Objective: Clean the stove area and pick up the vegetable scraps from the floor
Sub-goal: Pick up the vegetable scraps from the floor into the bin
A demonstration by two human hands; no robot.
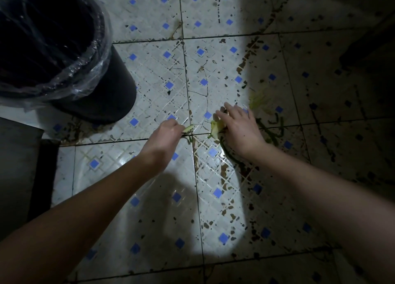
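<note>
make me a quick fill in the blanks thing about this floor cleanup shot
The floor tiles carry small ____ diamonds.
The black bin has a clear liner made of ____.
Of the left hand and the right hand, the ____ one pinches a thin pale scrap.
Dark green strips lie to the ____ of the right hand.
Missing words: blue, plastic, left, right.

Bin: we see a dark round bin at the upper left, standing upright with its mouth open; the inside is too dark for us to read.
Liner: a clear plastic bag lines it, folded out over the rim and crinkled.
Left edge: we make out a flat dark panel below the bin.
Upper right: a dark shape in shadow; we cannot tell what.
</note>
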